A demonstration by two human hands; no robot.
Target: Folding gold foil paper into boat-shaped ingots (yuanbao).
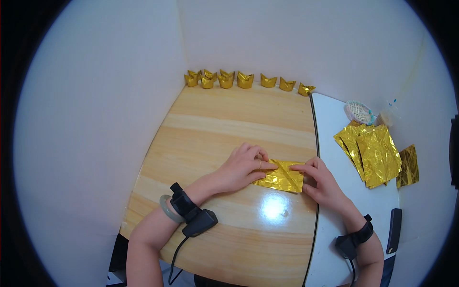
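A sheet of gold foil paper (285,179), folded into a creased rectangle, lies on the wooden table between my hands. My left hand (246,163) has its fingers closed at the paper's left end, index finger and thumb on the foil. At the right end my right hand (321,181) pinches the paper, its index finger over the top and its thumb by the lower corner. Along the table's far edge stands a row of several folded gold paper ingots (245,80), two deep at its left end.
On the white table (334,225) at the right lies a stack of gold foil sheets (380,150), with another sheet (408,166) leaning by the wall. Behind the stack sits a small woven basket (358,112). A dark long object (394,230) lies near the right edge. Walls enclose the tables.
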